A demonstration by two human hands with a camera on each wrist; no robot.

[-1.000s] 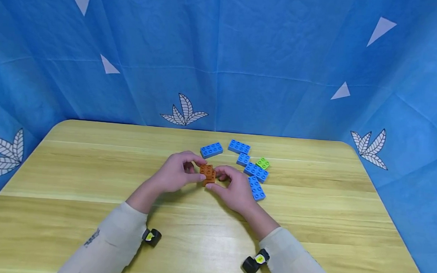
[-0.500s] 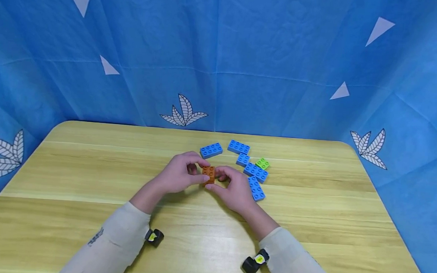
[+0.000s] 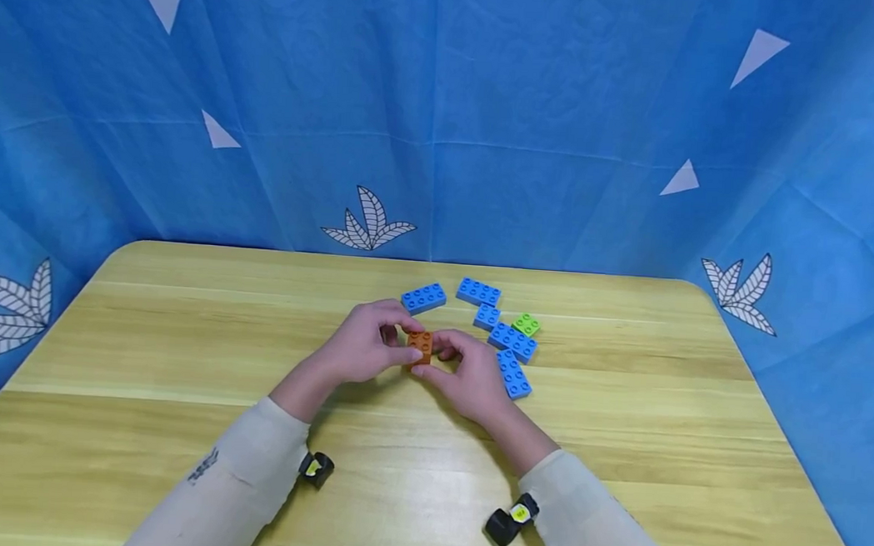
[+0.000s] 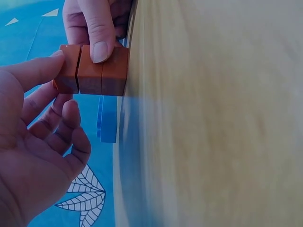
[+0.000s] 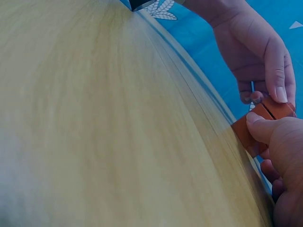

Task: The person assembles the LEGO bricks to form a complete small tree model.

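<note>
My left hand (image 3: 363, 342) pinches an orange-brown toy building brick (image 4: 70, 71) between thumb and fingers, at the top of a small stack. Beneath it, two like-coloured bricks (image 4: 90, 80) are joined, and my right hand (image 3: 472, 375) grips them with its thumb across their side. In the left wrist view a thin dark gap separates the top brick from the pair. From the head view only the top brick's studs (image 3: 421, 339) show clearly; the lower bricks are mostly hidden. The right wrist view shows the lower bricks (image 5: 244, 132) close to the tabletop.
Behind the hands lie blue bricks, one at the back left (image 3: 424, 298), one at the back (image 3: 478, 291), a short one (image 3: 487, 316) and two longer ones (image 3: 513, 342) by my right hand. A green brick (image 3: 526, 324) touches this group. The wooden table (image 3: 178, 332) meets a blue cloth (image 3: 567, 106).
My left hand has shifted slightly right with the top brick, which now covers the lower bricks' studs that showed earlier. The right hand has stayed nearly still.
</note>
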